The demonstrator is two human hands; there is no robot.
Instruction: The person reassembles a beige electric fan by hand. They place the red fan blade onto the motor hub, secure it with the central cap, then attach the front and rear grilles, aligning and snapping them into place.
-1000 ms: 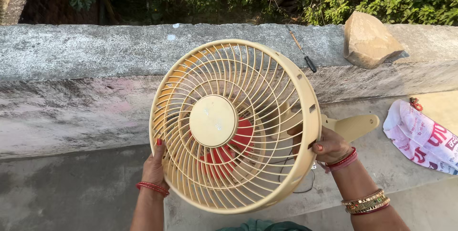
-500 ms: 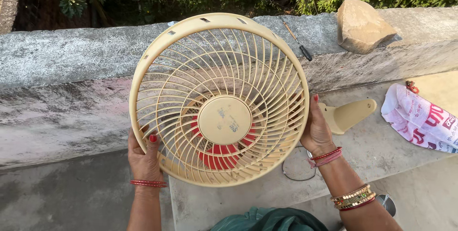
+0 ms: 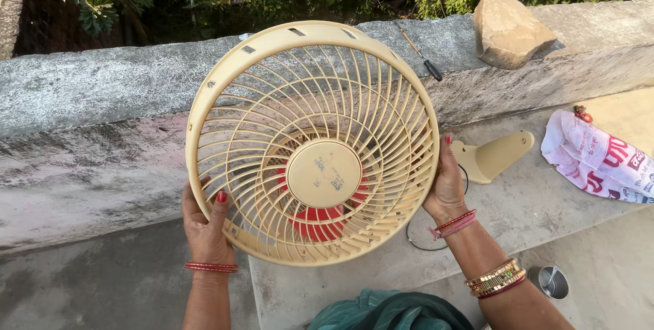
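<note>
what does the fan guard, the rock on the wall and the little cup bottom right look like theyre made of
Fan guard: likely moulded plastic, cream, matt; thin even ribs and slotted rim. Rock: rough natural stone, tan, broken faces. Cup: seemingly steel, shiny and reflective. The left hand and right hand each have a grip on the guard's rim.

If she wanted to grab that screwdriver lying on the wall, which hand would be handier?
The right hand, probably. It grips the fan guard on the side nearer the screwdriver, which lies on the wall top just above it. The left hand holds the far lower rim.
</note>
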